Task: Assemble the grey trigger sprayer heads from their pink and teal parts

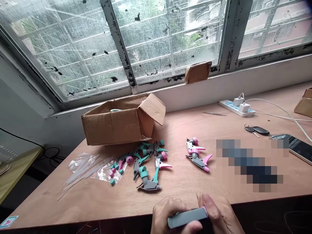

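At the table's front edge, my left hand [165, 209] is closed around a grey spray trigger head [186, 218], its smooth top facing me. My right hand [218, 213] pinches a small pink nozzle [205, 210] at the right end of that head. The trigger and the underside are hidden by my fingers. Beyond my hands lie two grey-and-pink trigger heads [198, 161]. To their left is a loose pile of grey trigger heads with teal or pink parts, the nearest being a teal one [148, 185].
Small teal and pink caps [112, 182] lie by a clear plastic bag [103, 174] and thin white tubes [81, 172]. An open cardboard box [112, 128] stands behind. Farther right are a power strip [237, 109], keys [253, 130], a phone [302, 149] and a blurred patch.
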`<state>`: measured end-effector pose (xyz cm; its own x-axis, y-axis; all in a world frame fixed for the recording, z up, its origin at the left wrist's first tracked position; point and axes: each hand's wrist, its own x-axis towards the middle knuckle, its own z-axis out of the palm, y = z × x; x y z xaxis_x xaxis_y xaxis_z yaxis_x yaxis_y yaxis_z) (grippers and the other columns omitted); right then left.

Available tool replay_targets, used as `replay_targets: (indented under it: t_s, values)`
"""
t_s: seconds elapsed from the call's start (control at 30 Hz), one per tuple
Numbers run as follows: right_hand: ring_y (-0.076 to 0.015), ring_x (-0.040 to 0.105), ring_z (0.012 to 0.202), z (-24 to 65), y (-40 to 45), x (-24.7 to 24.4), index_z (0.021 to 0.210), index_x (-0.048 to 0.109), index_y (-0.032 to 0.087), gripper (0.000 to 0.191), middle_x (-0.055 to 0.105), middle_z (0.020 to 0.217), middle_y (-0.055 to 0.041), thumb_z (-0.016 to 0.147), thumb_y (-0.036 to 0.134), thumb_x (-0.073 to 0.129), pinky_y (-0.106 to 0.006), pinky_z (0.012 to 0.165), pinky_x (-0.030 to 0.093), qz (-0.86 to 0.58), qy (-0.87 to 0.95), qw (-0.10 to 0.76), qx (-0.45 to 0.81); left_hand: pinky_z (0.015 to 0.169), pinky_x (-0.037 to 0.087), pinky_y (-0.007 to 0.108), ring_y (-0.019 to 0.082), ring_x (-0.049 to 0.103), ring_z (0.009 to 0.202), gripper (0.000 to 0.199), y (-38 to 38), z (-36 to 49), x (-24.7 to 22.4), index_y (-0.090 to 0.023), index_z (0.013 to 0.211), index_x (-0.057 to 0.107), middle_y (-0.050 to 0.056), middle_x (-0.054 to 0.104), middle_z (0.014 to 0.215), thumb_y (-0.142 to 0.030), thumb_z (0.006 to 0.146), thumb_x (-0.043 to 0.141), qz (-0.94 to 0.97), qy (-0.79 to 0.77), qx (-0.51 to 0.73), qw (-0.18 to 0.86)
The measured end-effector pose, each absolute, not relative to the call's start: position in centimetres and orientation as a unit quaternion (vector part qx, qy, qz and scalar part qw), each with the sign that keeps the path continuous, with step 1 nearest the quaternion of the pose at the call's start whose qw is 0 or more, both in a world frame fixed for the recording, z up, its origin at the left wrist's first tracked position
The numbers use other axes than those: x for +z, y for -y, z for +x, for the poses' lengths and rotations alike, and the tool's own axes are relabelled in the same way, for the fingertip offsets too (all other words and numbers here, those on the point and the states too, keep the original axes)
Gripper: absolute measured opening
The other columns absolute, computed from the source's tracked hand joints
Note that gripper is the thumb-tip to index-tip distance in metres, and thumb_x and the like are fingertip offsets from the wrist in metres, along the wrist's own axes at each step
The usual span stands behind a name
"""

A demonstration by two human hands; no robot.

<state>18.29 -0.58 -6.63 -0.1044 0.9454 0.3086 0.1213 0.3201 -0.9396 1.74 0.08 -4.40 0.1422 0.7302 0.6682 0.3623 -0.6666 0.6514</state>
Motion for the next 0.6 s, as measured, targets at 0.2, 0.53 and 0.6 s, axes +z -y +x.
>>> replay_targets:
  t_s: [0.2, 0.53, 0.6]
  values:
    - [-0.0142, 0.053, 0.055, 21.1, -1.4, -6.7, 0.074, 0.054, 0.023, 0.048, 0.052, 0.065, 0.002, 0.11, 0.046, 0.033, -0.024, 0.052, 0.042, -0.439, 0.665, 0.52, 0.307, 0.062, 0.053, 0.022, 0.019, 0.067, 0.077, 0.03, -0.7, 1.8, -3.2, -0.019, 0.098, 0.072, 0.007, 0.071, 0.087, -0.048, 0.095, 0.063, 0.68, -0.473, 0.442, 0.344]
    - [-0.0182, 0.066, 0.058, 22.0, -3.3, -9.0, 0.083, 0.059, 0.022, 0.027, 0.064, 0.068, -0.0005, 0.106, 0.029, 0.049, -0.028, 0.056, 0.045, -0.446, 0.773, 0.451, 0.017, 0.103, 0.048, 0.046, 0.029, 0.057, 0.118, 0.055, -6.6, 3.5, -2.9, -0.023, 0.134, 0.058, 0.008, 0.068, 0.123, 0.004, 0.086, 0.049, 0.83, -0.483, 0.269, 0.07]
    - [-0.0194, 0.065, 0.059, 21.4, -3.5, -9.2, 0.081, 0.059, 0.022, 0.026, 0.064, 0.069, -0.0015, 0.105, 0.029, 0.051, -0.03, 0.058, 0.044, -0.439, 0.794, 0.42, -0.037, 0.103, 0.048, 0.045, 0.028, 0.056, 0.118, 0.052, -7.4, 4.1, -2.7, -0.022, 0.135, 0.057, 0.008, 0.066, 0.124, 0.001, 0.09, 0.047, 0.832, -0.498, 0.241, 0.043]
